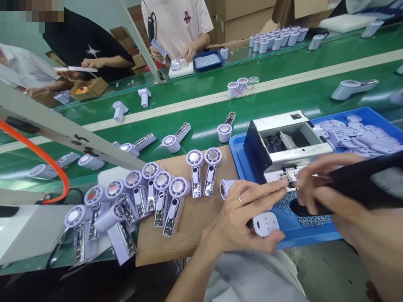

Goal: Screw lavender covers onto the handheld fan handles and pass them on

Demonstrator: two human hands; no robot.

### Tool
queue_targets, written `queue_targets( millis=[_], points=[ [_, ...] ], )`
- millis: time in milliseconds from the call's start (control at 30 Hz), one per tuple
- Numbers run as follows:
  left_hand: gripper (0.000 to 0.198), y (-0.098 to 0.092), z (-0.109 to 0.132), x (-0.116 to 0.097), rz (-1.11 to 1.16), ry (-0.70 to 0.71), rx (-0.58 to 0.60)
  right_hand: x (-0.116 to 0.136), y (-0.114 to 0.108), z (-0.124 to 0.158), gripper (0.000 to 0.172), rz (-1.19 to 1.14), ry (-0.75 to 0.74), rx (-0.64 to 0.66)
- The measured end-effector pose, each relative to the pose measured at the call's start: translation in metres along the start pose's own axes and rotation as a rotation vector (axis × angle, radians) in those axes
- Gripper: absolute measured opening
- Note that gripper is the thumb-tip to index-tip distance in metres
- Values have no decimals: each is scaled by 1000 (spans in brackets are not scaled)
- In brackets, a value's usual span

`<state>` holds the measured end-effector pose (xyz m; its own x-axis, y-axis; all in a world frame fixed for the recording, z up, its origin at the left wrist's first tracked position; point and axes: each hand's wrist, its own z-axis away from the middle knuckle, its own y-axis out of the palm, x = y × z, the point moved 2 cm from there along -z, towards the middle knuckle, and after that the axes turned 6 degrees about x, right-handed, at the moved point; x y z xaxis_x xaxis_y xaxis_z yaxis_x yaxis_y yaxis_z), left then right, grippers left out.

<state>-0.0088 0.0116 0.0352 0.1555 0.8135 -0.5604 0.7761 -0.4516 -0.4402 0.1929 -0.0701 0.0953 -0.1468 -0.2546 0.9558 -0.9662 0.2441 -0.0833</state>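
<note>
My left hand (234, 216) is closed around a lavender handheld fan (266, 224), whose rounded end cap with small holes faces me. Its round head peeks out beyond my fingers. In my right hand (324, 188) is a black electric screwdriver (368, 180), its front end held at the outlet of a screw feeder (292, 157). The exact tip is hidden by fingers and blur. Fingertips of my left hand reach close to that outlet. Loose screws (311, 220) lie below the feeder in a blue tray (239, 157).
Several fans with exposed circuit boards (174, 209) lie on a brown board (201, 222) to the left. Lavender covers (359, 134) fill a blue tray at right. A green conveyor (195, 109) carries more fans. Co-workers sit opposite. A metal post (72, 130) and orange hose (40, 153) stand left.
</note>
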Motion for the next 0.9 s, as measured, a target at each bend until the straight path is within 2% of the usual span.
queue_targets(
  millis=[33,100,167,267,400,567,667,767,900],
  points=[
    [71,0,0,0,-3,6,8,-4,1,0,19,7,22,68],
    [73,-1,1,1,-9,13,19,-11,3,-2,23,-16,70,108],
    [75,-2,3,1,-16,15,21,-13,6,-7,37,-66,95,41],
    [78,0,3,2,-21,24,21,-9,13,-16,57,-12,149,-42],
    [76,4,2,1,-35,35,14,-6,19,-19,71,131,255,-127],
    [71,5,2,0,-46,25,4,-16,15,-6,71,157,274,-84],
    [67,6,1,0,-45,23,7,-21,13,1,62,129,246,-38],
    [58,4,1,-1,-44,32,-4,-17,11,7,56,135,207,-59],
    [39,-1,4,-3,-18,-1,-60,-8,-4,25,72,134,175,-155]
  ],
)
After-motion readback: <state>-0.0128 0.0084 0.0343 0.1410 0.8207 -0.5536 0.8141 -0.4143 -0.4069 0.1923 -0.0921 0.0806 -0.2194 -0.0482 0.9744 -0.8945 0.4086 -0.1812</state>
